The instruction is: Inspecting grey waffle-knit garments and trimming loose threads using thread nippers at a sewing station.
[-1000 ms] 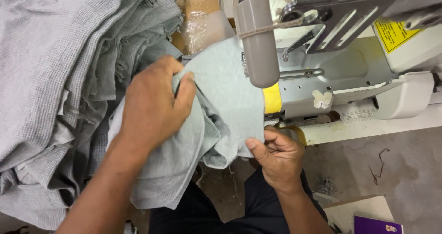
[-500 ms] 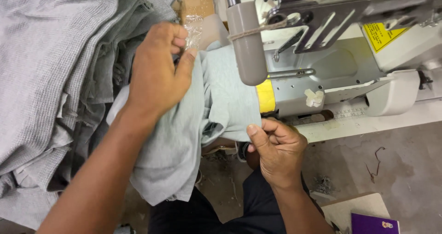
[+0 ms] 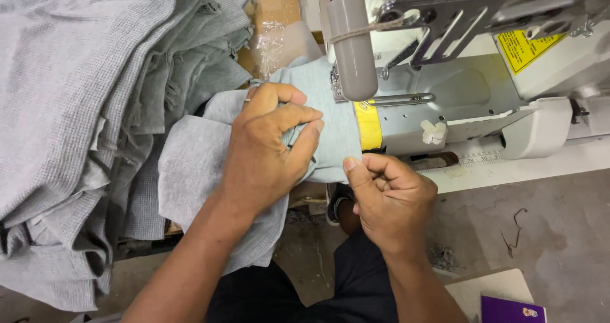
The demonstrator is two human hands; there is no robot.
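A: What did the left hand (image 3: 270, 151) have?

B: It was curled on the pale grey fabric piece (image 3: 318, 107), fingers bent, pinching a fold of cloth betw. thumb and forefinger. Closed grip, knuckles up.

A: And the right hand (image 3: 387, 199)?

B: Also closed. Thumb and fingers nipped the near edge of the same fabric piece, just below the yellow tape band (image 3: 367, 125) on the machine arm. Fist mostly clenched otherwise.

A: Where was the fabric itself?

B: Wrapped round the free arm of the sewing machine (image 3: 457, 100), w/ its far end under the grey cylindrical part (image 3: 351, 50) near the needle area. The rest trailed left and down toward the person's lap, under the left forearm.

A: Needle visible?

B: Couldn't tell, the cylinder hid it.

A: Anything round it?

B: Big pile of grey waffle-knit pieces (image 3: 82, 107) at the left, touching the trailing cloth. Clear plastic wrap over a brown box (image 3: 276, 24) behind the hands. Yellow label (image 3: 527, 43) on the machine body, upper right. White bench (image 3: 546, 164) edge ran under the machine at right. Concrete floor (image 3: 559, 247) below, w/ a loose thread on it, and a purple item (image 3: 511, 310) at the bottom right corner.
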